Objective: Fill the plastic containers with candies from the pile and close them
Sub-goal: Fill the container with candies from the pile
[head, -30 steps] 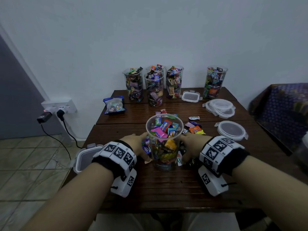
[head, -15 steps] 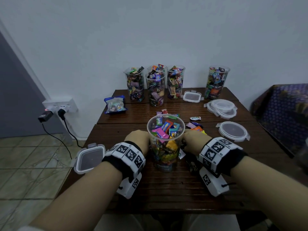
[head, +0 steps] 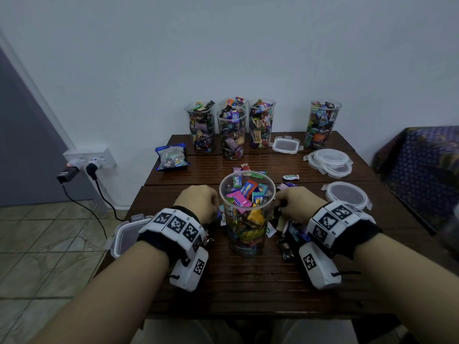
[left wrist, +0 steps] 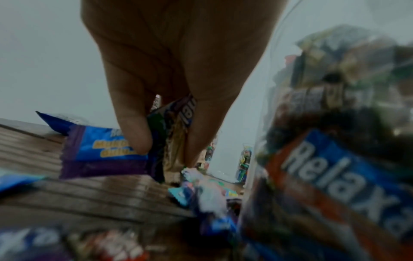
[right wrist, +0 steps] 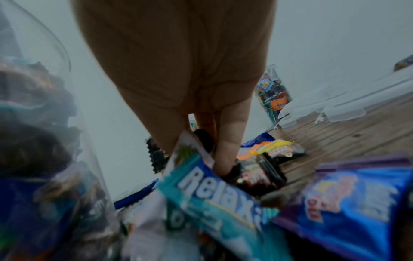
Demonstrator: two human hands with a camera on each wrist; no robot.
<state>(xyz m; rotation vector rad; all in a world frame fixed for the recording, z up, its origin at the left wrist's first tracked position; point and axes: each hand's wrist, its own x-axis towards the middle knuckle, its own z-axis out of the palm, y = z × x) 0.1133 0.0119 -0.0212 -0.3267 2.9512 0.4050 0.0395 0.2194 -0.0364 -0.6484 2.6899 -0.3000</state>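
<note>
A tall clear plastic container (head: pixel 247 214), nearly full of wrapped candies, stands open at the middle of the wooden table (head: pixel 248 289). My left hand (head: pixel 198 202) is just left of it and grips a bunch of wrapped candies (left wrist: pixel 172 134) between thumb and fingers. On the container's right, my right hand (head: pixel 296 203) pinches candies too, a teal wrapper (right wrist: pixel 201 178) among them. Loose candies (head: pixel 285 244) lie around the container's base. A round lid (head: pixel 346 196) lies flat to the right.
Several filled containers (head: pixel 232 132) stand open along the back wall, one more (head: pixel 321 124) at the back right. Stacked round lids (head: pixel 329 161), a small rectangular lid (head: pixel 285 145), a candy bag (head: pixel 172 157) and a rectangular lid (head: pixel 125 238) at the left edge lie about.
Both hands have risen from the table beside the container's base to near its rim, each carrying candies. The container has stayed put.
</note>
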